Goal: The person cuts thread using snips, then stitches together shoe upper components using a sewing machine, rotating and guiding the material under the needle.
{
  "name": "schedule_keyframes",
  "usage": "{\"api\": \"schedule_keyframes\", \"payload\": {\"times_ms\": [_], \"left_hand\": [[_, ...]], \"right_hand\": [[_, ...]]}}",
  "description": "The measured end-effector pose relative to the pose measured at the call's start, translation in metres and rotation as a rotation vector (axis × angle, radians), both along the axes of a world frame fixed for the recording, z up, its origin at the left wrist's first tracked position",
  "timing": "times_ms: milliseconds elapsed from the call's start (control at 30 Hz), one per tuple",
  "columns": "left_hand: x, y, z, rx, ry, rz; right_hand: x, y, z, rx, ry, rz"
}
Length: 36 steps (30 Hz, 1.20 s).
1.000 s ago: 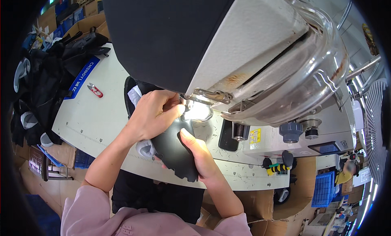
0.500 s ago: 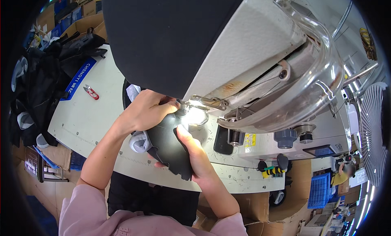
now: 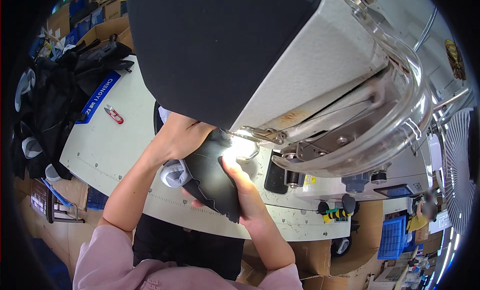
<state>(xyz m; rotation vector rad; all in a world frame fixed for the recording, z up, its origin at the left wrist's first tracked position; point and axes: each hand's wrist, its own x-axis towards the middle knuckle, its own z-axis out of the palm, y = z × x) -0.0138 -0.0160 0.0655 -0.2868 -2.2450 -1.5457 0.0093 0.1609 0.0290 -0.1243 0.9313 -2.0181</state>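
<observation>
A black shoe upper (image 3: 210, 177) with a grey padded lining (image 3: 176, 174) lies under the lit needle area of a sewing machine (image 3: 295, 65). My right hand (image 3: 246, 192) is closed on its near right edge, thumb on top and some fingertips showing below. On the far left part of the upper rests my left hand (image 3: 185, 137), its fingers bent and partly hidden by the dark cover of the machine head. Bright lamp light washes out the spot by the needle, so the stitching there cannot be made out.
Red-handled thread snips (image 3: 114, 114) lie on the white table (image 3: 105, 150). A heap of black uppers (image 3: 52, 105) covers the left side. A clear guard (image 3: 420, 105) curves round the machine head. Right of the needle sits a dark phone-like slab (image 3: 276, 175); cardboard boxes (image 3: 310, 250) stand below.
The upper and my hands have shifted slightly, and my left fingers are more hidden under the machine head. The machine's thread lever has moved. The whole view has shifted a little.
</observation>
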Motion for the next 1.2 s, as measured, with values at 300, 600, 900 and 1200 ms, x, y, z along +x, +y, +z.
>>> {"api": "schedule_keyframes", "payload": {"times_ms": [300, 600, 900, 1200], "left_hand": [[0.001, 0.003, -0.001, -0.012, -0.091, 0.018], [0.016, -0.01, -0.013, 0.235, 0.075, -0.22], [0.045, -0.061, 0.009, -0.366, 0.513, -0.088], [0.087, -0.125, 0.036, 0.064, 0.635, 0.042]], "right_hand": [[0.0, 0.0, 0.002, 0.013, -0.05, -0.051], [-0.002, 0.004, -0.007, -0.038, 0.024, -0.011], [0.016, -0.002, -0.013, 0.43, 0.746, -0.343], [0.048, -0.084, 0.004, 0.539, 1.64, -0.42]]}}
